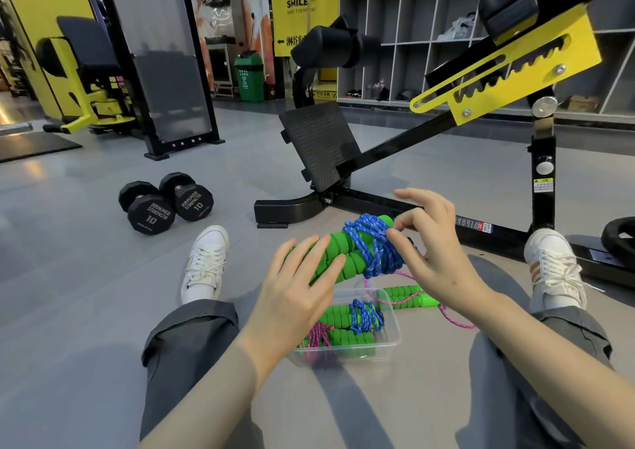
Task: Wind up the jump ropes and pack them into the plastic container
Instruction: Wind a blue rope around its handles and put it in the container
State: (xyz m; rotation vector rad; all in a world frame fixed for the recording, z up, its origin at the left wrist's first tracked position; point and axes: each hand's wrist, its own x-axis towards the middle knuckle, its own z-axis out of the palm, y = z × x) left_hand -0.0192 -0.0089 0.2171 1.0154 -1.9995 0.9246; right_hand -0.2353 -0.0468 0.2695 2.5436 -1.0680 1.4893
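- Left hand [299,287]: fingers nearly straight and slightly spread, wrapped over the near end of the blue rope's [372,247] green handles [354,264]; thumb hidden; palm faces away, forearm rising from 7 o'clock.
- Right hand [431,242]: thumb and forefinger pinched on the blue cord at the bundle's far end; other fingers lifted and fanned; forearm comes from 5 o'clock.
- Blue rope: coiled round both handles, held in the air between the hands, at 12 o'clock above the container [395,326].
- Container: on the floor between the legs; holds two wound ropes, one blue [366,314], one pink [319,337].
- Loose pink rope [407,293]: on the floor at 2 o'clock of the container, just beside it.
- Dumbbells [165,202]: at 10 o'clock, well apart.
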